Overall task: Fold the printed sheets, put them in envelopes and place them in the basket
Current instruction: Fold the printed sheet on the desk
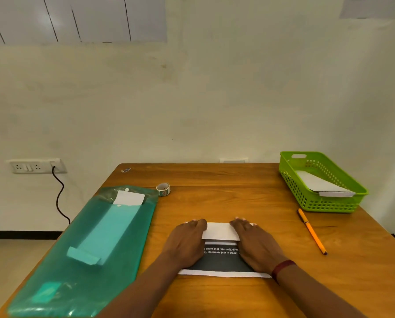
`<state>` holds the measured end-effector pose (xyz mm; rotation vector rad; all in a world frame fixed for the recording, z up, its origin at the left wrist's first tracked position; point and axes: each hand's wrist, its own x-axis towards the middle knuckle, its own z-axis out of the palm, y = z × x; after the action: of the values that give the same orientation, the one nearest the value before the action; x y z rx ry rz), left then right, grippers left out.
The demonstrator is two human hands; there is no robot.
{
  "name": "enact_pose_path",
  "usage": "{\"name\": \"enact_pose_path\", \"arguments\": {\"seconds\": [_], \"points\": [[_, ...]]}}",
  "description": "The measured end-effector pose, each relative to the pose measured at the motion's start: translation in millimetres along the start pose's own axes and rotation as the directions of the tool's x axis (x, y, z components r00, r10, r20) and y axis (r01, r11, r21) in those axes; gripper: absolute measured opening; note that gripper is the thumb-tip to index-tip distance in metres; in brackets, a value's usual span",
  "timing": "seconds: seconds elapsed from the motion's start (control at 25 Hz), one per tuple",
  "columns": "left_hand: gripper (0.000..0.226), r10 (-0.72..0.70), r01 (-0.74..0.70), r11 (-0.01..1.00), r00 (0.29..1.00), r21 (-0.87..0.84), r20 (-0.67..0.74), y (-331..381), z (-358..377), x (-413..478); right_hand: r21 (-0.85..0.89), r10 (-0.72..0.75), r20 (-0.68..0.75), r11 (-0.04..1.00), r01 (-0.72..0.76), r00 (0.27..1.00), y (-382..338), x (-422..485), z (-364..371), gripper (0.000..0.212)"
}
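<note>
A printed sheet (221, 260) with a black panel and white text lies on the wooden table in front of me, its far part folded over so the white back (219, 231) faces up. My left hand (187, 242) presses flat on the sheet's left side. On the right side, my right hand (253, 242) presses flat with straight fingers along the fold. A green plastic basket (315, 203) stands at the back right with a white envelope (322, 184) inside. White envelopes (129, 198) stick out of a green transparent folder (95, 237) on the left.
An orange pen (312, 231) lies to the right of the sheet, in front of the basket. A small tape roll (163, 188) stands behind the folder's right corner. A wall socket with a black cable (58, 193) is on the wall to the left of the table.
</note>
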<state>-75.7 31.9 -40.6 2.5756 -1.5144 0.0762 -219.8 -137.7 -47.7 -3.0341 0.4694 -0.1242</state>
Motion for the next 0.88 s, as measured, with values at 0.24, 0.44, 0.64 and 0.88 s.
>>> {"name": "enact_pose_path", "arguments": {"seconds": [0.24, 0.44, 0.64, 0.88], "points": [[0.070, 0.022, -0.029, 0.997, 0.995, 0.067, 0.099, 4, 20, -8, -0.048, -0.016, 0.077, 0.999, 0.019, 0.997, -2, -3, 13, 0.095], [0.068, 0.028, -0.047, 0.993, 0.985, 0.112, 0.172, 7, 19, -3, -0.038, -0.024, 0.140, 0.999, 0.029, 0.990, -8, 2, 9, 0.098], [0.068, 0.001, -0.013, 0.996, 0.991, 0.088, 0.131, 13, 22, -4, 0.011, -0.070, 0.111, 0.998, 0.069, 0.991, -26, 10, 15, 0.086], [0.066, -0.053, 0.049, 0.998, 0.990, 0.034, 0.132, 8, 29, 0, 0.026, -0.034, 0.091, 0.999, 0.031, 0.995, -20, 10, 17, 0.088]]}}
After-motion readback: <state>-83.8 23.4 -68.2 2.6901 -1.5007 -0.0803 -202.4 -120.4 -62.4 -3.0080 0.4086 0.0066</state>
